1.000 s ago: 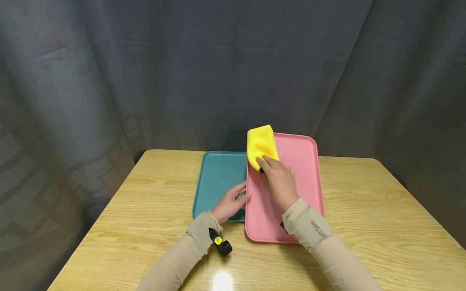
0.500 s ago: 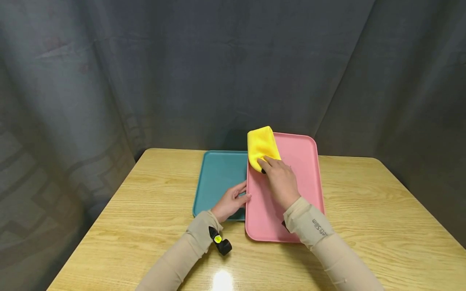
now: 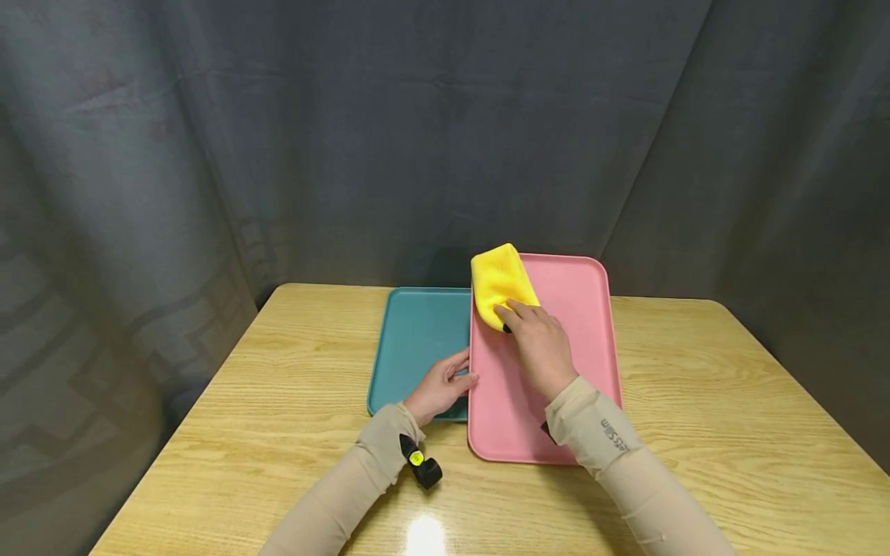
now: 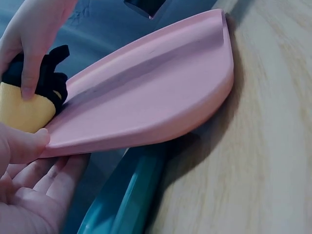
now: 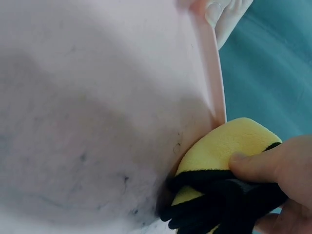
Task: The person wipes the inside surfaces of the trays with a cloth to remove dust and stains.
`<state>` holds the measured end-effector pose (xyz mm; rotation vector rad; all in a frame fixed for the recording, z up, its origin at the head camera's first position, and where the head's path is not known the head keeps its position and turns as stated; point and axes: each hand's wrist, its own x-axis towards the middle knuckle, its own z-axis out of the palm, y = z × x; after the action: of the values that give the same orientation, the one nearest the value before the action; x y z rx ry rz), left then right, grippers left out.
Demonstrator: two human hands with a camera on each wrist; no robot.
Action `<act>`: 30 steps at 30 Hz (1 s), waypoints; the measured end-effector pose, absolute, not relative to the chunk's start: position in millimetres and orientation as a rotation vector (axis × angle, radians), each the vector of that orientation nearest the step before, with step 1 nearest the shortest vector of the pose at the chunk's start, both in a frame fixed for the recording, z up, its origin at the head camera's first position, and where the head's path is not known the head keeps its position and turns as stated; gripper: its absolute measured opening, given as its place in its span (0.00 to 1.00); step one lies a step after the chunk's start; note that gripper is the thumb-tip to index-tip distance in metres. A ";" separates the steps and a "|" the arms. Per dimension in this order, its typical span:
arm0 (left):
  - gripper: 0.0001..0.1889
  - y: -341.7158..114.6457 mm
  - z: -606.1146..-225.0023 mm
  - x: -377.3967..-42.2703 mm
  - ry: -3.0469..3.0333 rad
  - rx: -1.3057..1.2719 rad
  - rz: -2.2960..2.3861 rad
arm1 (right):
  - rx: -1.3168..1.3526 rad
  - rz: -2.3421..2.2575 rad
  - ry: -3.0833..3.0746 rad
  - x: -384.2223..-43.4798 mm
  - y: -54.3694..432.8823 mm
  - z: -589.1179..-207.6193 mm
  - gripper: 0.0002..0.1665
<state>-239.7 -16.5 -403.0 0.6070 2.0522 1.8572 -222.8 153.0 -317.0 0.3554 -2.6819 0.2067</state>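
Note:
A pink tray (image 3: pixel 518 409) is held tilted, its left side raised over a teal tray (image 3: pixel 417 347). My left hand (image 3: pixel 441 386) grips the pink tray's left rim, thumb on top and fingers beneath, as the left wrist view shows. In my right hand (image 3: pixel 538 351) is a folded yellow cloth (image 3: pixel 499 282) with black edging, pressed against the pink tray's far left corner. The right wrist view shows the thumb on top of the cloth (image 5: pixel 229 146) and dark marks (image 5: pixel 126 183) on the tray's surface. Part of the teal tray is hidden under the pink one.
Both trays are over a light wooden table (image 3: pixel 299 363). Dark grey curtains (image 3: pixel 431 139) hang behind the table and along its sides. A black wrist camera (image 3: pixel 424 469) is strapped to the left sleeve.
My right hand and the cloth have shifted slightly toward me and to the right along the pink tray. The left hand keeps its grip in nearly the same place.

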 end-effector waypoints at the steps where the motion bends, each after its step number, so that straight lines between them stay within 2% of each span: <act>1: 0.29 -16.7 -403.2 -239.6 2.052 0.606 1.857 | 0.356 0.206 -2.679 -222.9 153.4 -317.4 0.31; 11: 0.29 -17.6 -403.2 -239.7 2.058 0.664 1.856 | 0.337 0.228 -2.683 -222.0 157.4 -318.0 0.29; 30: 0.29 -17.8 -404.2 -239.3 2.058 0.646 1.858 | 0.323 0.217 -2.673 -221.6 165.3 -319.5 0.30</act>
<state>-239.3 -17.8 -404.2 0.6462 2.0578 1.8577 -221.6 165.3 -319.5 0.3230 -2.6730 0.2171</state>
